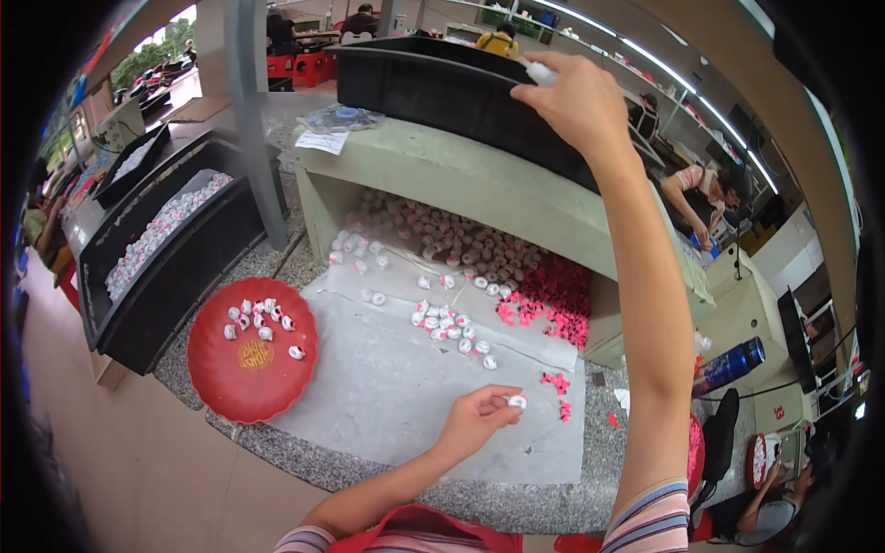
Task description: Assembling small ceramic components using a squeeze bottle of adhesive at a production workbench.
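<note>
The person's left hand [479, 417] rests low on the grey sheet [387, 387], fingers pinched around one small white piece [517, 402], close to the scattered pieces [447, 323] it could pick from. The right hand [576, 97] is stretched up and away, fingers closed on another white piece [542, 74] above the rim of the black bin [433, 88] on the shelf. A red tray [253, 355] with a few pieces sits to the left.

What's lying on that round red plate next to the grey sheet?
On the red plate lie about ten small white pieces, loosely scattered across its upper half, above a gold emblem at its centre. What is under the plate cannot be seen, since it covers the stone worktop there.
</note>
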Demonstrator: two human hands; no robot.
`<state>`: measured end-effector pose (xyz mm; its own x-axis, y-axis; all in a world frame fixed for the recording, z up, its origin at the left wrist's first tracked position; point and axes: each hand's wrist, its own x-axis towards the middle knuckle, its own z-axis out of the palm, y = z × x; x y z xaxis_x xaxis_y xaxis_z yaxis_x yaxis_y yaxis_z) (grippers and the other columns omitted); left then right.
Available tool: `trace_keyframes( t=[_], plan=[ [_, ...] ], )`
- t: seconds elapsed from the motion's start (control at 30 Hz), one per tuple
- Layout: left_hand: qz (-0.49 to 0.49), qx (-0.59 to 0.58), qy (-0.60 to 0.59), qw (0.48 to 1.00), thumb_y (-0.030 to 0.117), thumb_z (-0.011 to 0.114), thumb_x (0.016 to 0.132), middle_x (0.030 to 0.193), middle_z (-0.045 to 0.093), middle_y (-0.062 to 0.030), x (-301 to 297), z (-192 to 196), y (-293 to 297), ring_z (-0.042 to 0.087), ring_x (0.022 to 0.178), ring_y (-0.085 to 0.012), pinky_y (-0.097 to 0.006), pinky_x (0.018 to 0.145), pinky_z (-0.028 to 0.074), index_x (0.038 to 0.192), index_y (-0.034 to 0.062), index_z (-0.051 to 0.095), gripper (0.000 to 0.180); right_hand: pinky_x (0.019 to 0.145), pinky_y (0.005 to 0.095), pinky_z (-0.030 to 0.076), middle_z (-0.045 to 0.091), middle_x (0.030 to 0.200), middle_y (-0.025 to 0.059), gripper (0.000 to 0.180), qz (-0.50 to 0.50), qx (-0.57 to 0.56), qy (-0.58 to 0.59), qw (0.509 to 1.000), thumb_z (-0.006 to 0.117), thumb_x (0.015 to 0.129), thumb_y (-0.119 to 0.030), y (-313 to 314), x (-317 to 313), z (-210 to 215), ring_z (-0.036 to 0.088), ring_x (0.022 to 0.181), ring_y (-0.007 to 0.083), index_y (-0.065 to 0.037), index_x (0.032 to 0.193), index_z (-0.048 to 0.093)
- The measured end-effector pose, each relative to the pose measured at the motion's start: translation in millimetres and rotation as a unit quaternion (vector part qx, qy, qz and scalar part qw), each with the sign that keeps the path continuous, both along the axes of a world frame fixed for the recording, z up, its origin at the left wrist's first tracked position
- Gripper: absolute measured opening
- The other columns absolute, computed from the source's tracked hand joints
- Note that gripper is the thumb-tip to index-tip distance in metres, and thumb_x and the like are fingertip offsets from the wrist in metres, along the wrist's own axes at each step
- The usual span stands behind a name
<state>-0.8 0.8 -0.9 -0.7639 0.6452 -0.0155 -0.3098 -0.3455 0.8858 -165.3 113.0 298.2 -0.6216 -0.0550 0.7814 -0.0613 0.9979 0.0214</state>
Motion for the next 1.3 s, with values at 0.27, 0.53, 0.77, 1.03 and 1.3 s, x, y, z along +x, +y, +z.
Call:
trace_keyframes(
  t=[0.27,0.53,0.77,1.03,1.3],
  plan=[
    [0.036,0.056,0.019,0.998,-0.003,0.059,0.078,0.090,0.060,-0.0097,3.3,32.6,-24.7,0.061,0.082,-0.0154,-0.024,0.070,0.050,0.103,-0.0026,0.050,0.027,0.052,0.0213,0.045,0.060,0.082,0.0096,0.021,0.238,-0.539,-0.233,0.774,0.064,0.067,0.001,30.5,205.7,-183.0,0.057,0.060,0.0107,0.002,0.088,0.063],
    [-0.032,0.028,0.057,0.997,-0.010,0.060,0.074,0.093,0.059,-0.0150,12.0,24.5,-14.8,0.060,0.087,-0.0201,-0.031,0.074,0.053,0.099,-0.0043,0.048,0.028,0.059,0.0205,0.047,0.058,0.092,0.0103,0.028,0.278,-0.670,-0.195,0.660,0.064,0.067,0.010,28.7,249.1,-258.7,0.058,0.068,0.0114,0.001,0.093,0.062],
    [-0.045,0.014,0.010,0.999,-0.008,0.061,0.074,0.090,0.060,-0.0159,8.8,17.3,-4.2,0.062,0.081,-0.0194,-0.031,0.072,0.053,0.094,-0.0049,0.050,0.023,0.056,0.0215,0.049,0.057,0.091,0.0103,0.024,0.272,-0.704,-0.196,0.626,0.061,0.070,0.010,32.2,249.9,-279.8,0.060,0.069,0.0135,0.003,0.094,0.060],
    [-0.020,-0.022,-0.007,1.000,-0.005,0.058,0.078,0.088,0.062,-0.0164,7.4,12.5,-6.2,0.062,0.079,-0.0193,-0.030,0.068,0.053,0.093,-0.0062,0.053,0.016,0.057,0.0236,0.051,0.057,0.090,0.0106,0.022,0.262,-0.695,-0.223,0.632,0.060,0.073,0.009,33.3,246.5,-284.1,0.060,0.067,0.0150,0.003,0.094,0.058],
    [0.350,-0.329,0.301,0.824,-0.002,0.061,0.075,0.080,0.061,-0.0030,-58.9,20.0,-94.4,0.055,0.070,-0.0076,-0.020,0.065,0.044,0.097,0.0022,0.059,0.022,0.051,0.0232,0.046,0.059,0.076,0.0064,0.024,0.062,-0.727,-0.144,0.669,0.064,0.074,-0.002,35.9,246.4,-282.9,0.057,0.061,0.0131,0.002,0.096,0.056]
  ],
)
